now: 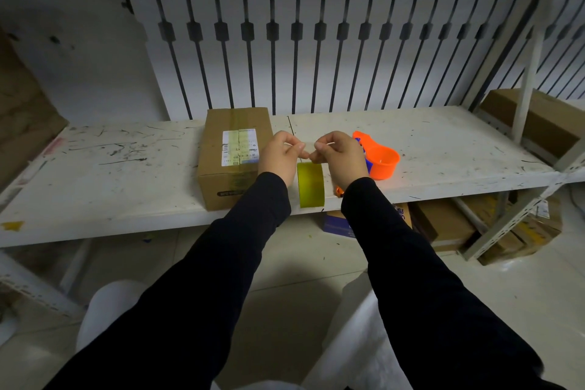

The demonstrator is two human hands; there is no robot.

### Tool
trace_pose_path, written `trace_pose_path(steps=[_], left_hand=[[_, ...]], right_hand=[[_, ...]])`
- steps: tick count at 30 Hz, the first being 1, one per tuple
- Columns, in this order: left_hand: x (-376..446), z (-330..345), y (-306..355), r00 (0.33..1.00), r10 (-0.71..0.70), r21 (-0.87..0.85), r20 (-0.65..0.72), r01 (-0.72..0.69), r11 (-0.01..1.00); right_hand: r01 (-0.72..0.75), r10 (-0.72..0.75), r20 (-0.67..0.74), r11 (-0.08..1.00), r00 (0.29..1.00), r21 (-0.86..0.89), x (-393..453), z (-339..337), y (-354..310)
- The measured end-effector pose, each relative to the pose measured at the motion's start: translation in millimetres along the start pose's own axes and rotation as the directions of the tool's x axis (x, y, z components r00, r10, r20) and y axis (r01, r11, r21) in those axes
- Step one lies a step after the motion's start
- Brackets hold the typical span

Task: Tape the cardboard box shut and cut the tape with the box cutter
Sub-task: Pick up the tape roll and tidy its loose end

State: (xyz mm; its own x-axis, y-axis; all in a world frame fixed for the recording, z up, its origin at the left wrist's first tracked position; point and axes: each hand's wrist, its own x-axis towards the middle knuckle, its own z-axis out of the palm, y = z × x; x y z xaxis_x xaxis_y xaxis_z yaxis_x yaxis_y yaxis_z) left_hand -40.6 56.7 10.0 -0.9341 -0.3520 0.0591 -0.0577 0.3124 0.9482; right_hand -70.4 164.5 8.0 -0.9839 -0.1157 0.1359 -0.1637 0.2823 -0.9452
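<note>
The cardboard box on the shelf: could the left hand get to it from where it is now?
Probably yes. The cardboard box sits right beside the left hand with nothing between, though that hand is pinching the tape with the right hand.

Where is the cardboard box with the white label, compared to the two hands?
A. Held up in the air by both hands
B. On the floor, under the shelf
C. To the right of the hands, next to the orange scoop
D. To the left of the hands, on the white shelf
D: the cardboard box sits on the white shelf, just left of the left hand and right hand, which pinch the yellow tape.
</note>
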Motion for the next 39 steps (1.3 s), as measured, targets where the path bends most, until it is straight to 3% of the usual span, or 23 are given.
trace_pose_path(steps=[4,9,12,19,24,29,39], left_hand=[[-2.1,2.2,1.0,0.999,-0.025,-0.029,-0.026,0.024,0.999],[-4.3,0.3,-2.1,0.996,0.018,-0.034,-0.082,-0.021,0.999],[-8.3,1.7,-3.6,0.999,0.012,-0.059,-0.049,-0.015,0.998],[-4.6,14.8,-15.6,0.953,-0.264,0.014,0.148,0.265,0.964],[-5.3,19.0,-22.3,0.964,-0.167,-0.063,0.206,0.184,0.981],[-6.1,19.9,-22.0,0.967,-0.131,-0.129,0.219,0.162,0.978],[-12.8,21.2,-30.0,0.970,-0.089,-0.338,0.225,0.164,0.927]], right_hand=[[-0.045,0.043,0.016,0.994,0.999,0.096,-2.0,-1.4,-0.1],[-0.045,0.040,0.060,0.995,0.997,0.087,-3.1,-3.9,-1.4],[-0.062,0.058,0.033,0.985,0.998,0.160,-2.3,-4.4,-1.0],[-0.063,0.074,-0.038,0.970,0.997,0.236,1.4,-3.1,2.4],[-0.067,0.094,-0.100,0.966,0.990,0.248,5.8,-3.1,4.0],[-0.050,0.079,-0.200,0.988,0.977,0.149,6.4,-4.0,7.1],[-0.186,0.189,-0.133,0.982,0.973,0.036,12.5,-4.3,9.7]])
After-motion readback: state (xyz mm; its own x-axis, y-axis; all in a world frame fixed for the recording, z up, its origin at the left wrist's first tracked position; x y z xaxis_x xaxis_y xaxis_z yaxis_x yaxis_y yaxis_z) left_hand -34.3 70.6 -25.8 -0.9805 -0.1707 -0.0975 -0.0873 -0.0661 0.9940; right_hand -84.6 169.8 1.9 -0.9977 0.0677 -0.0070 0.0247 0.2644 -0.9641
